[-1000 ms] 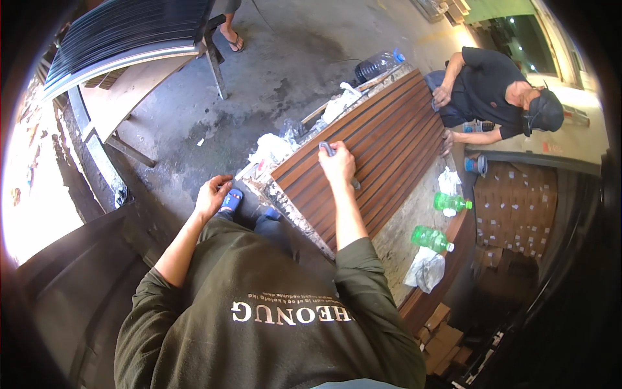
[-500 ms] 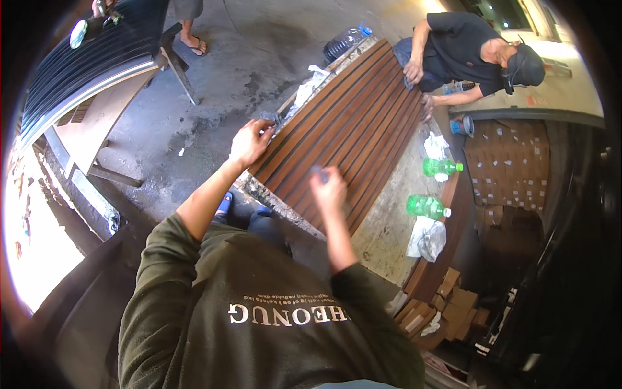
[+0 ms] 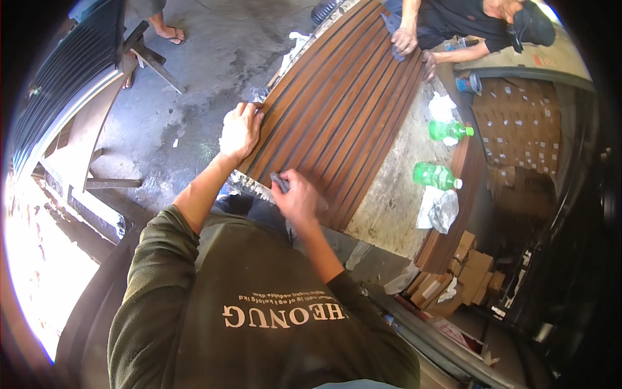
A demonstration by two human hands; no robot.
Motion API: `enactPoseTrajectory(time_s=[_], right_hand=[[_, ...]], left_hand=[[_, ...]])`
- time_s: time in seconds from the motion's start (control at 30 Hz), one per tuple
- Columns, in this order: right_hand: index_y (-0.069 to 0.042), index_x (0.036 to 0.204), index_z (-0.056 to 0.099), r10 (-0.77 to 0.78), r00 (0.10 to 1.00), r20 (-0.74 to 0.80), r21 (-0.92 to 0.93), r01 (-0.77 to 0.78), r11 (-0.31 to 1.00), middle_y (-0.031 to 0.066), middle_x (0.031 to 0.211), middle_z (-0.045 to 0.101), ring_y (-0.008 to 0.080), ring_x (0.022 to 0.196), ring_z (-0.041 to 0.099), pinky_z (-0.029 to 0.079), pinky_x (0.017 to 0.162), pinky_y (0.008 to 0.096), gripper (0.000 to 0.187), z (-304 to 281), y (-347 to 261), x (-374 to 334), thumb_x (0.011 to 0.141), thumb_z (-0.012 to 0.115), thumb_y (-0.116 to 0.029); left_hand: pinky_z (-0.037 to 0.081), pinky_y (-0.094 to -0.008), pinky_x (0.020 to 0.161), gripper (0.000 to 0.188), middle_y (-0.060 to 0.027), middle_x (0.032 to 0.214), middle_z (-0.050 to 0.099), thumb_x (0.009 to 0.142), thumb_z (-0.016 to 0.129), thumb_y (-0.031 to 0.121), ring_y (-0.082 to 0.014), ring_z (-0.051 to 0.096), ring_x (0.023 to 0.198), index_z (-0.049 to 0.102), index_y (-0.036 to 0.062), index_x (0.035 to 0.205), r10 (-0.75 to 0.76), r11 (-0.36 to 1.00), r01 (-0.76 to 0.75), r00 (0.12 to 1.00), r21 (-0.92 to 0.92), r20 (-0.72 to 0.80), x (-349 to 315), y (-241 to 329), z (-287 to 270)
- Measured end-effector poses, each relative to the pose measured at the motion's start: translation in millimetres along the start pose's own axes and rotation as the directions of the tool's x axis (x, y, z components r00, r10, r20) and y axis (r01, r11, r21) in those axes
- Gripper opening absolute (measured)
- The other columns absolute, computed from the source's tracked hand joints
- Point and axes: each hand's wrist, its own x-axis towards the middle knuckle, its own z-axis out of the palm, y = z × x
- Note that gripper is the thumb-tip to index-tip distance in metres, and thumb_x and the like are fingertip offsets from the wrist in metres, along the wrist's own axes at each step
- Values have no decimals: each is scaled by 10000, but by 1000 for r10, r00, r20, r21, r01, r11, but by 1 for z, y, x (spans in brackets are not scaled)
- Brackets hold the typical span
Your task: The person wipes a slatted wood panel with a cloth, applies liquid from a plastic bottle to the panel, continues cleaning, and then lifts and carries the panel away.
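Observation:
A brown slatted wood panel (image 3: pixel 324 110) with dark grooves lies on a worn work table (image 3: pixel 395 214) in front of me. My left hand (image 3: pixel 241 133) grips the panel's left edge, its fingers bent over it. Near the panel's front left corner, my right hand (image 3: pixel 299 198) presses a small crumpled grey cloth (image 3: pixel 280 181) between thumb and fingers against the surface. The right hand is slightly blurred. At the far end, a co-worker's hand (image 3: pixel 404 42) holds a blue cloth (image 3: pixel 392 24) on the same panel.
Two green bottles (image 3: pixel 435 175) lie right of the panel, beside a crumpled clear plastic bag (image 3: pixel 444 211). White cloth (image 3: pixel 295 52) lies along the left table edge. Cardboard boxes (image 3: pixel 476 269) stand lower right. A dark ribbed panel (image 3: pixel 78 84) rests on a trestle at left.
My right hand has moved left and nearer with the grey cloth, to the panel's front corner. My left hand has settled on the panel's edge. The whole view has shifted slightly.

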Motion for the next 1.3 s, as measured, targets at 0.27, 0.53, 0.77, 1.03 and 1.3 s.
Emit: enactPoseTrajectory(time_s=[0.27, 0.53, 0.77, 1.03, 1.3], right_hand=[[-86, 850, 633, 94, 992, -89, -100, -102, 990, 159, 773, 664, 331, 734, 656, 517, 649, 422, 228, -16, 12, 100, 757, 669, -290], [-93, 805, 599, -79, 997, 25, -31, 80, 996, 168, 757, 642, 352, 721, 640, 511, 640, 448, 227, 0, 1, 18, 725, 693, -283], [-83, 858, 621, 110, 994, -22, -127, -112, 986, 142, 808, 673, 327, 764, 660, 520, 661, 438, 237, -11, 10, 87, 764, 668, -295], [-82, 836, 622, 47, 989, -142, -138, -67, 988, 167, 755, 653, 356, 715, 646, 504, 621, 459, 256, -11, 23, 38, 732, 683, -307], [-98, 823, 610, 105, 991, -79, -145, -116, 983, 142, 803, 664, 327, 774, 652, 513, 672, 416, 266, -6, 22, 17, 732, 696, -333]], left_hand=[[433, -435, 820, 231, -147, 960, 564, 880, 553, 194, -355, 558, 903, 563, 59, 1067, 74, 997, -73, 997, 26, -12, -1, 6, -4], [440, -426, 822, 219, -153, 985, 555, 895, 536, 203, -355, 551, 923, 568, 79, 1072, -4, 998, 3, 1000, 64, 22, -1, 5, -8], [438, -426, 815, 232, -140, 972, 560, 874, 567, 215, -341, 559, 931, 573, 66, 1051, 40, 999, -40, 999, 36, -3, -3, 4, -2], [427, -413, 837, 244, -137, 974, 557, 878, 562, 220, -339, 548, 919, 568, 69, 1070, 32, 995, -32, 999, 93, -1, 0, 10, -10], [428, -403, 851, 277, -146, 996, 552, 874, 570, 228, -337, 540, 950, 559, 49, 1085, 17, 995, -20, 999, 100, 27, 0, 3, -8]])
